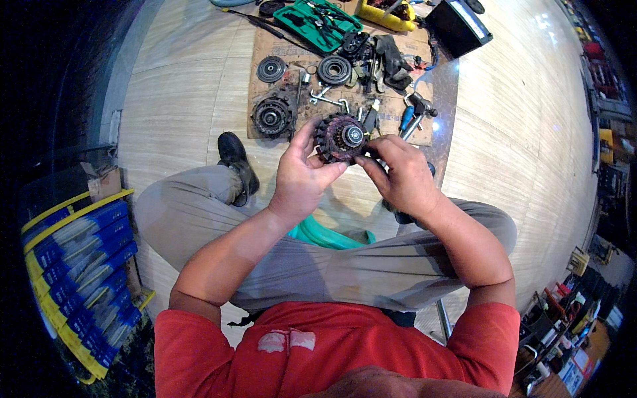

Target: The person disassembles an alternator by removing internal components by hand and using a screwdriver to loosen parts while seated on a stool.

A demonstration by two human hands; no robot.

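Note:
Between both hands, above the near edge of a cardboard sheet, is a dark rotor [338,137] with reddish windings and a shiny round hub facing up. My left hand [300,174] wraps its left side, fingers behind and thumb along the near edge. My right hand [406,174] grips its right side with bent fingers and thumb. Just beyond it to the left lies a dark round housing [271,115]. A grooved pulley [334,69] and a smaller dark disc [271,68] lie farther off. Metal wrenches [328,99] rest behind the rotor.
The cardboard [265,45] also bears a hammer [419,109], a blue-handled screwdriver [407,118] and dark gloves [393,63]. At the back are an open green tool case [342,38], a yellow container [381,16] and a black box [459,28]. A yellow rack [79,215] stands left.

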